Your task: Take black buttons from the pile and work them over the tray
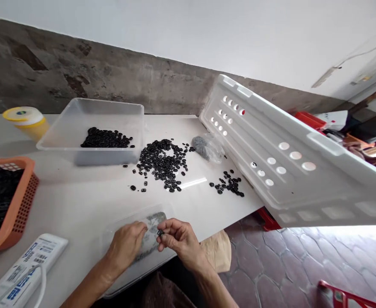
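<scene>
One small black piece (160,232) is pinched between the thumb and fingertips of your right hand (181,241). Your left hand (126,244) is just beside it, thumb and fingers drawn together; whether they grip anything, I cannot tell. Below both hands you have a clear, shallow container (130,219) with small greyish things in it, too indistinct to name, partly hidden by your hands.

Farther out on the white table (81,192), a loose heap of black pieces (164,162) spreads ahead of you, with a smaller cluster (231,184) to its right. Near the heap sits a clear plastic bag (215,149) with grey contents. Behind and to the left stands a translucent bin (117,113) holding more black pieces. To your left are an orange basket (27,201) full of black things, a white box-like object (43,252) with blue print, and a yellow-and-white tub (27,122). On your right, a white crate (258,141) with round holes stands tilted.
</scene>
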Tool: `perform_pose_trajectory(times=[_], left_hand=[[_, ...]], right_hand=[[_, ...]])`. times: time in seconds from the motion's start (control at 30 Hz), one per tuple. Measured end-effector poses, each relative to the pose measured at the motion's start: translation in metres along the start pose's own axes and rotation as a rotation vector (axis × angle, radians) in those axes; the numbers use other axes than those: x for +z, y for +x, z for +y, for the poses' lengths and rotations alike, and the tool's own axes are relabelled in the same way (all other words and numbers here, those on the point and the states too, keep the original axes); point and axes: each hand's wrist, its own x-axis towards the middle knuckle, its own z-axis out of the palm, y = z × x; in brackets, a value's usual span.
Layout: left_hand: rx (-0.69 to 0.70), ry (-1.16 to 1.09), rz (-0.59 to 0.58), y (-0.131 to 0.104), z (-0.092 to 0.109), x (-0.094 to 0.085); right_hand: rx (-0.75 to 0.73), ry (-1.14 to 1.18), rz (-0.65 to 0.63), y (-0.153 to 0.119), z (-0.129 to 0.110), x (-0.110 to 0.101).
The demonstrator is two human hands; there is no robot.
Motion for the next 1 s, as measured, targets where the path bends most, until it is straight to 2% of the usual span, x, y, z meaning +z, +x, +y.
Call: perform_pose_trajectory(times=[0.23,0.33,0.47,0.73,1.0], left_hand=[[-0.208,-0.624,0.03,-0.019,0.0,0.006],[-0.272,-0.848,0.061,-0.028,0.01,0.004],[-0.301,-1.041,0.078,-0.036,0.022,0.001],[-0.32,-1.163,0.14,-0.043,0.02,0.004],[-0.321,-1.063,0.214,-0.043,0.015,0.0]], right_hand=[[-0.157,-0.178,0.145,-0.012,0.004,-0.012],[-0.198,-0.257,0.123,-0.012,0.002,-0.009],[-0.192,-0.262,0.075,-0.01,0.004,0.0],[-0.148,-0.09,0.061,-0.001,0.012,0.01],[-0.048,0.172,0.016,0.009,0.02,0.02]])
